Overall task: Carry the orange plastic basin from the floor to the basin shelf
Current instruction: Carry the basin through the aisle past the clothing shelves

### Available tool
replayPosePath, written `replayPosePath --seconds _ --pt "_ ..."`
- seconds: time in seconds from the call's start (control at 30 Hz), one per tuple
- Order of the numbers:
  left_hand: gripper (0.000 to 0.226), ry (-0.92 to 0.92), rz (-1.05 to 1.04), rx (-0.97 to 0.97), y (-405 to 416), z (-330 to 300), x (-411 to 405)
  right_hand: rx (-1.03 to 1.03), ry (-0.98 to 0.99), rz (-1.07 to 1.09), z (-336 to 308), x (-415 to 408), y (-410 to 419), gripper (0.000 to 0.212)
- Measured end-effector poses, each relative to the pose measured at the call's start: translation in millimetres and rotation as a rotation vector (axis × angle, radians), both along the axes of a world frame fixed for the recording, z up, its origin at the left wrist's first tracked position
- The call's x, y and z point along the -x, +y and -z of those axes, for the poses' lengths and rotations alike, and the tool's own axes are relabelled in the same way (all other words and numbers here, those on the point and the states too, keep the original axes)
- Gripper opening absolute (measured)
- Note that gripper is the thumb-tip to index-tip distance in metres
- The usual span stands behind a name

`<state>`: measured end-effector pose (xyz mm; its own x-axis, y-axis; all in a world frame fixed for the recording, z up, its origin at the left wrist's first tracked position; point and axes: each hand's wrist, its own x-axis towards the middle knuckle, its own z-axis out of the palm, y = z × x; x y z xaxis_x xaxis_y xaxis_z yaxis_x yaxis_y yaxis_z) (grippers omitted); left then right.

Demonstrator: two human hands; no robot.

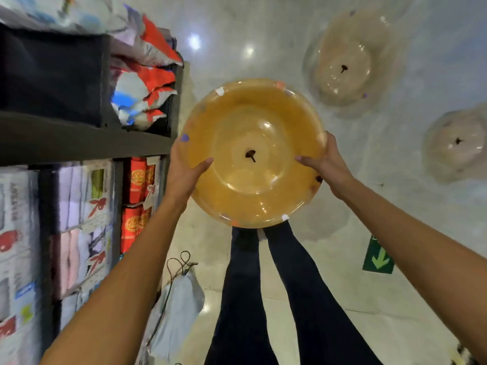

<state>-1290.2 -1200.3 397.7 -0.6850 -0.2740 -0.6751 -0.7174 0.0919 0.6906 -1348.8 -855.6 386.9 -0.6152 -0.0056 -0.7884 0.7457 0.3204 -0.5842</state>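
The orange plastic basin [253, 151] is round and translucent, with a dark mark at its centre and small coloured stickers on the rim. It is held up off the floor in front of me, above my legs. My left hand [184, 169] grips its left rim, thumb inside the bowl. My right hand [326, 164] grips the right rim the same way. The basin's open side faces me.
A dark shelf unit [87, 138] stands at the left, packed with bagged textiles and red boxes. Two pale basins [347, 61] [458, 143] lie on the glossy floor at the right. A green arrow sticker [378, 255] is on the floor. A grey bag [179, 309] leans by the shelf.
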Motion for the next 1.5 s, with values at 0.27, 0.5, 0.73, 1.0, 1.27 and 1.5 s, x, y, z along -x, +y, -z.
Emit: replayPosePath --seconds 0.27,0.5,0.73,1.0,1.27,1.5 --pt "0.100 0.146 0.220 0.055 110 -144 104 -0.003 0.153 0.179 -143 31 114 0.102" --pt "0.102 0.194 0.364 0.031 201 -202 183 -0.005 0.194 0.295 -204 69 193 0.123" --pt "0.105 0.157 0.512 0.046 269 -162 296 -0.061 0.139 0.363 -178 152 253 0.115" --pt "0.102 0.145 0.632 0.007 342 -42 443 -0.083 0.072 0.445 -58 280 330 0.106" --pt "0.099 0.130 0.595 0.059 411 162 528 -0.064 0.044 0.420 150 374 397 0.104" --pt "0.103 0.043 0.568 0.090 435 319 551 -0.085 0.032 0.342 315 397 426 0.102"
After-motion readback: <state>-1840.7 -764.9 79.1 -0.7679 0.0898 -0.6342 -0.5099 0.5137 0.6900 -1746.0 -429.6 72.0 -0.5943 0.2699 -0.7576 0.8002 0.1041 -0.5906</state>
